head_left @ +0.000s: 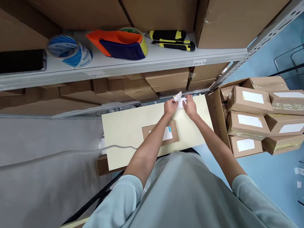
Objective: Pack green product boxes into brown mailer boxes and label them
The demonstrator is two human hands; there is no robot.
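Near the far edge of the pale yellow table point(124, 125), my left hand point(170, 107) is closed on a white label point(177, 96), whose corner curls up from the fingers. Just to its right, my right hand point(190, 107) has its fingers closed at the other side of the white paper, partly hiding it. Closer to my body lies a flat brown cardboard box point(173, 125) bearing a white label with a blue mark. My left forearm covers part of that box.
A large carton point(216, 114) full of labelled, taped boxes stands at the right. On the shelf point(149, 62) ahead sit a tape roll point(70, 52), an orange and blue tape dispenser point(121, 44) and utility knives point(172, 39). A grey cable point(80, 151) crosses to the table from the left.
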